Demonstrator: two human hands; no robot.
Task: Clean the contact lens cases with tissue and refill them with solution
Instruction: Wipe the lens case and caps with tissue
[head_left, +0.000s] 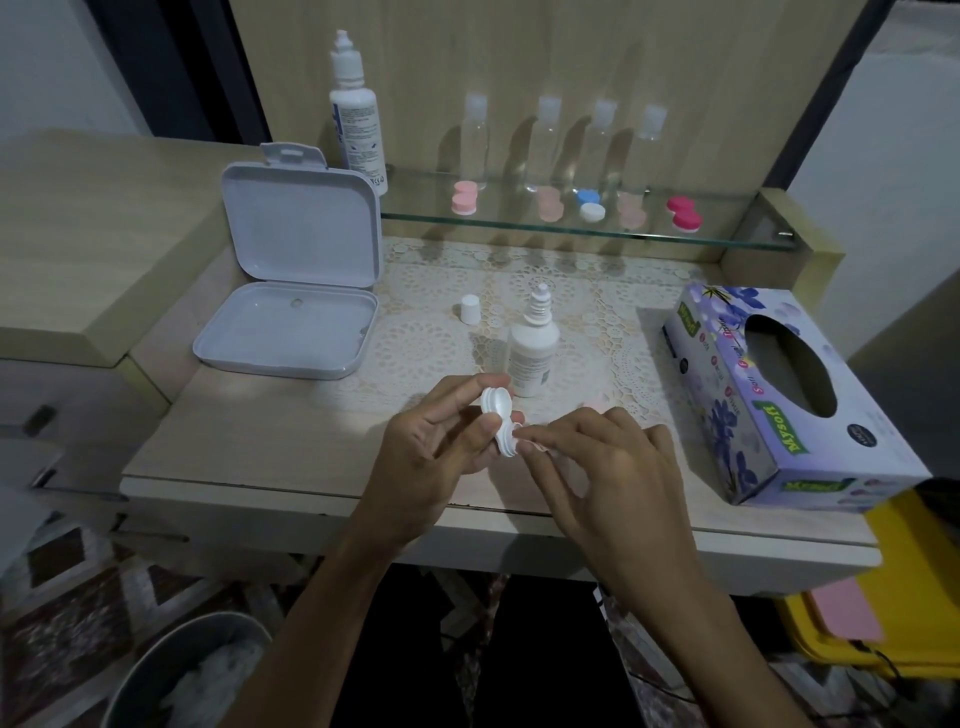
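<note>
Your tissue box (769, 415) and the uncapped solution bottle (532, 353) stand ready on the table, with five more cases waiting on the glass shelf (571, 228). Your left hand (441, 457) grips the white lens case (498, 421) above the table's front edge; your right hand (608, 467) pinches something small at its lower well, so refilling looks unfinished.

A white box (291, 291) sat open, far left of the hands. A round bin (182, 670) stood on the floor below them.
</note>
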